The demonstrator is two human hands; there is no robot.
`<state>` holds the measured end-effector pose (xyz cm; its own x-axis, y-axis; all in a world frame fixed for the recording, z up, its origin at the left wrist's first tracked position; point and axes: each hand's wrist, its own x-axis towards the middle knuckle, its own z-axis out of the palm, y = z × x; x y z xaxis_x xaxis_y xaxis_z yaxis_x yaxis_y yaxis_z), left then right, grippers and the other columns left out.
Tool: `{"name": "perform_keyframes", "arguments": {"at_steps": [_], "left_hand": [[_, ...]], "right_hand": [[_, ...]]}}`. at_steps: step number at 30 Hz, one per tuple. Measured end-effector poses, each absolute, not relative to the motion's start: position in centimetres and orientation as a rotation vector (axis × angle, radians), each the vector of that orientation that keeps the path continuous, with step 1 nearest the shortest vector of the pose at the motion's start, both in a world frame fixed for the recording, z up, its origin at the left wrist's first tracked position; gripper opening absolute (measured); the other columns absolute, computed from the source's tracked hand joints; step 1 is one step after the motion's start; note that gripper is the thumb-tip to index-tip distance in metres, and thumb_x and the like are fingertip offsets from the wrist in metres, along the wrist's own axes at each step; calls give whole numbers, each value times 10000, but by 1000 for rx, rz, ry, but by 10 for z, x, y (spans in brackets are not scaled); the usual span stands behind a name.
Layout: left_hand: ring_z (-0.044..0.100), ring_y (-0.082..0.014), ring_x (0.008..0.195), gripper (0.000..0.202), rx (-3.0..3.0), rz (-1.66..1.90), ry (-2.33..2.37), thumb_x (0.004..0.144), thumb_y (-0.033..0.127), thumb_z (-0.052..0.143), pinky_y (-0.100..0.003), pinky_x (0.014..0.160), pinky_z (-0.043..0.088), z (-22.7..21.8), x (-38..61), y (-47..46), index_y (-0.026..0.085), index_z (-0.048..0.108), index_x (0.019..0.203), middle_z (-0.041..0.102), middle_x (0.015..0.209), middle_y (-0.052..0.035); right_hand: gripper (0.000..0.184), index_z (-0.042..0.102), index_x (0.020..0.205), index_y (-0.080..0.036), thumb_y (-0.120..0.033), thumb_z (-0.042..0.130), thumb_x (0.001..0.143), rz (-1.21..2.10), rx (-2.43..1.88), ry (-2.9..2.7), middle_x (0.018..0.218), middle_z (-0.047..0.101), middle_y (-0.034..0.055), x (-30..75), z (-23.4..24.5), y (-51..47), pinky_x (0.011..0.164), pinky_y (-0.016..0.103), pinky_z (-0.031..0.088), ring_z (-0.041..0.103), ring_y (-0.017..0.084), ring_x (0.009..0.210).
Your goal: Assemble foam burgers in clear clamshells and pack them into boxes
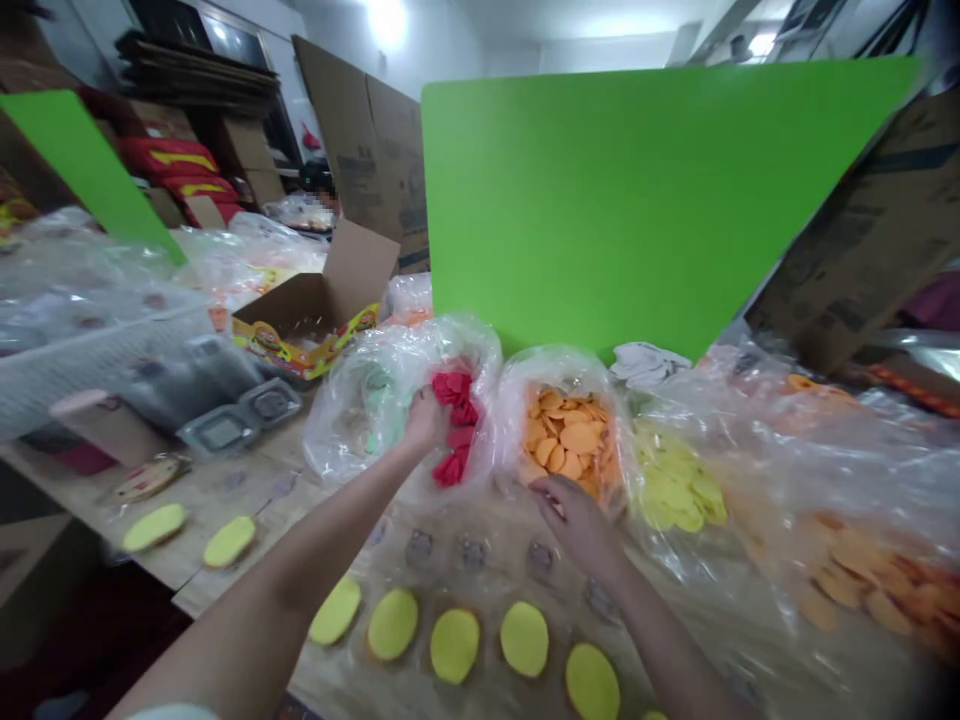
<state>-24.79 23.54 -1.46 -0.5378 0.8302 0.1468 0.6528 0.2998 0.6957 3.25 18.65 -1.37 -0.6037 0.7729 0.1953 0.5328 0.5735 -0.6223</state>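
Two bare hands are working at a clear plastic bags row on a wooden table [247, 490], L hand [424, 420] is sitting in the mouth of a soft poly bag [352, 420], fingers [439, 400] curled & partly closed right next to a heap of red pieces [454, 425], can't tell if they've actually got hold of any. Pale green pieces [379, 400] are lying further left of those fingers, same bag, seen thru crinkly film. R hand [577, 525] is resting at the lip of the next bag [559, 420], fingers [551, 490] pinched loosely together, gap nearly shut, anything held too small/hidden to tell. Thin orange discs [562, 440] are piled just past those fingers, flat & round w/ smooth matte faces. Yellow discs [679, 480] are filling another bag to the right of R fingers. Below both hands, yellow ovals [454, 645] are lying in a spaced row on clear sheet, w/ small grey pieces [472, 552] in a line btwn ovals & fingers, spacing prob keeping each one separate. Bag mouths are standing gathered open, likely so contents stay in easy reach. Green board [637, 200] is standing upright well beyond the fingers, printed cardboard box [315, 310] is sitting off to the left of them
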Motion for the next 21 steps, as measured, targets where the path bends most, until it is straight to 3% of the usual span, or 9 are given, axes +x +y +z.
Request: {"name": "perform_keyframes", "arguments": {"at_steps": [6,8,12,14,19,21], "left_hand": [[522,-220,1037,349,1002,1141,2506,845,358,515,-450,882,423,-21,-257,308,146,524,1123,529,1161,-91],[481,-262,1094,399,916,1198,2544,824,377,534,-483,904,389,-26,-248,320,129,506,1135,495,1200,-127],[366,-430,1168,586,747,1296,2576,706,451,623,-599,861,313,-38,-238,330,68,461,1120,423,1216,-292],[334,-456,1181,582,765,1340,2543,682,451,636,-614,844,301,-41,-238,327,82,460,1095,411,1216,-310],[448,-284,1142,387,1135,1445,2236,743,285,581,-424,906,373,-43,-234,287,161,473,1094,514,1175,-150],[477,-253,1117,420,1244,1451,2092,711,267,622,-385,934,370,-45,-233,264,181,491,1100,547,1156,-100]], "right_hand": [[199,616,930,-211,-202,425,876,883,-847,-2488,909,626,26,1,3,166,768,255,412,551,155,874],[203,620,918,-211,-205,420,879,918,-896,-2483,895,626,26,4,-1,166,766,256,412,553,156,865],[208,622,931,-212,-204,420,878,953,-964,-2461,895,621,33,16,-11,170,772,264,415,554,160,863],[210,618,937,-212,-201,417,878,972,-974,-2450,902,617,34,20,-14,171,771,265,418,552,160,864],[211,615,933,-217,-213,410,881,999,-989,-2421,893,618,30,31,-14,165,775,269,425,552,156,857],[211,615,924,-221,-223,408,882,999,-998,-2417,882,619,25,36,-12,160,766,267,425,554,154,848]]}}
